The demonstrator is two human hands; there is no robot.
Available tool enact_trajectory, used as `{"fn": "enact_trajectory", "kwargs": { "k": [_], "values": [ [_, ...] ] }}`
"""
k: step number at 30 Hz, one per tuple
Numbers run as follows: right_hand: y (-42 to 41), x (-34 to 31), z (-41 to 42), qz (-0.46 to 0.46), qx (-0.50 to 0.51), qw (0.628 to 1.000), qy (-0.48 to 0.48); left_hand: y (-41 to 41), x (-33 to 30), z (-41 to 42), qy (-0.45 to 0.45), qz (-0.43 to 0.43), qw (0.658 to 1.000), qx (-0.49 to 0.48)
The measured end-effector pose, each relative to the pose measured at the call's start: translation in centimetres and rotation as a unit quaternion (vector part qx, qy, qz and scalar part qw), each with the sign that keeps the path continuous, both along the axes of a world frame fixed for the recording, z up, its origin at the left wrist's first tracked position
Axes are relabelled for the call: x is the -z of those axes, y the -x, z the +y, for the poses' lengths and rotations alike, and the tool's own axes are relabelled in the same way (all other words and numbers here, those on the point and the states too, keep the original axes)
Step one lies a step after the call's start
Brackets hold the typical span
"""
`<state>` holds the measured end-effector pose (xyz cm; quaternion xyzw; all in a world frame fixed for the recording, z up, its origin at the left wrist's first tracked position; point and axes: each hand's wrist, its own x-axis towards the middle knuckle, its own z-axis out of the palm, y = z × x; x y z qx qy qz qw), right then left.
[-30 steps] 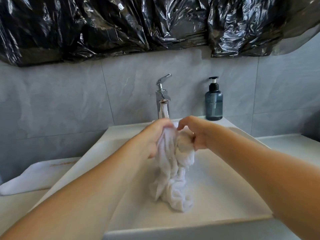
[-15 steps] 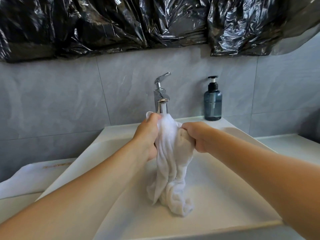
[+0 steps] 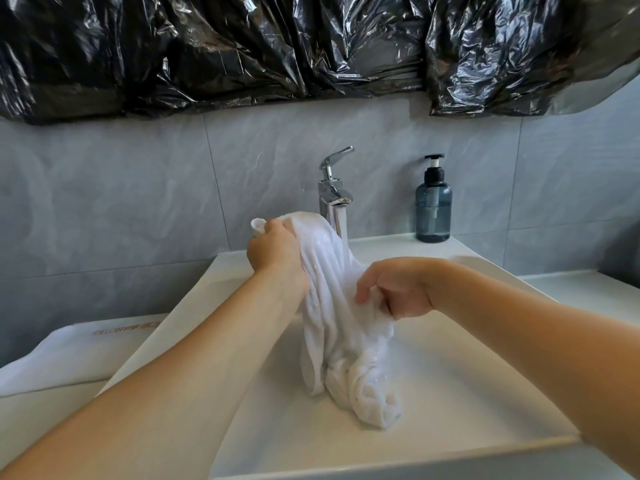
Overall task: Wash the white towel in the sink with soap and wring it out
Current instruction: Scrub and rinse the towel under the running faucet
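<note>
A wet white towel [image 3: 341,327] hangs bunched over the white sink [image 3: 460,386], its lower end piled on the basin floor. My left hand [image 3: 275,256] grips the towel's top edge, held up beside the chrome faucet [image 3: 334,194]. A stream of water runs from the spout onto the cloth. Lower and to the right, my right hand [image 3: 398,289] pinches a fold of the towel at its middle. A dark blue soap pump bottle [image 3: 433,204] stands on the sink's back ledge to the right of the faucet.
A folded white cloth with gold lettering [image 3: 79,351] lies on the counter left of the sink. Grey tiles cover the wall, and black plastic sheeting [image 3: 311,46] hangs above them. White counter continues to the right of the basin [image 3: 588,289].
My left hand has lifted the towel's top higher and to the left, under the running water. My right hand has dropped lower down the cloth, and the hands have moved apart.
</note>
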<state>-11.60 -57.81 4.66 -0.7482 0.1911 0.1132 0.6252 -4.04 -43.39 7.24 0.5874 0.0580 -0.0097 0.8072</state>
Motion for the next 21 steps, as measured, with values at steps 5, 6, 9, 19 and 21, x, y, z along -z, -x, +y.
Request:
{"fn": "enact_trajectory", "kwargs": {
  "k": [5,6,9,19,21],
  "values": [
    [-0.2,0.1,0.4,-0.054,0.079,0.995,0.039,-0.2,-0.6,0.1,-0.030,-0.048,0.998,0.021],
    [-0.3,0.2,0.6,-0.078,0.108,0.991,0.032,-0.1,-0.6,-0.1,-0.040,-0.053,0.997,0.039],
    [-0.6,0.1,0.6,-0.143,0.163,0.976,0.031,0.7,-0.3,-0.5,-0.090,-0.082,0.987,0.100],
    [-0.8,0.0,0.5,-0.188,0.197,0.962,0.009,1.4,-0.6,0.7,-0.393,-0.233,0.851,0.258],
    [-0.8,0.0,0.6,-0.192,0.201,0.961,-0.002,1.2,-0.8,1.0,-0.437,-0.271,0.829,0.219]
  ]
}}
